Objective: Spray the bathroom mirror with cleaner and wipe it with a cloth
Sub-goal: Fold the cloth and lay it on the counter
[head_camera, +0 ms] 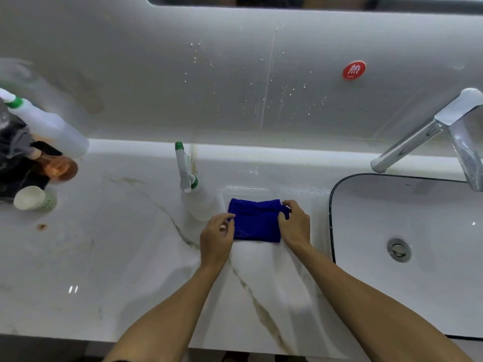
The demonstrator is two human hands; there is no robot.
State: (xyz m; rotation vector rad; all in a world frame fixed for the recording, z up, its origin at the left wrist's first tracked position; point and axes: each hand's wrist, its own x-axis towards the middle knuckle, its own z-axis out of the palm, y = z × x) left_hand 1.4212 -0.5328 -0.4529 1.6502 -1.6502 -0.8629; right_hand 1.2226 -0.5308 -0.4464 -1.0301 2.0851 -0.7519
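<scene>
A folded blue cloth (256, 220) lies on the white marble counter (117, 244), just left of the sink. My left hand (217, 237) pinches its left edge and my right hand (295, 226) grips its right edge. A clear spray bottle with a white trigger and green collar (192, 188) stands right behind and to the left of the cloth. Only the dark lower edge of the mirror (287, 2) shows at the top of the view. Droplets speckle the wall below it.
A white basin (418, 218) with a chrome tap (428, 131) fills the right side. At the far left stand a second white bottle (49, 126), an amber bottle (58, 167), a paper cup (32, 198) and dark items. A red hot-water sticker (354, 70) is on the wall.
</scene>
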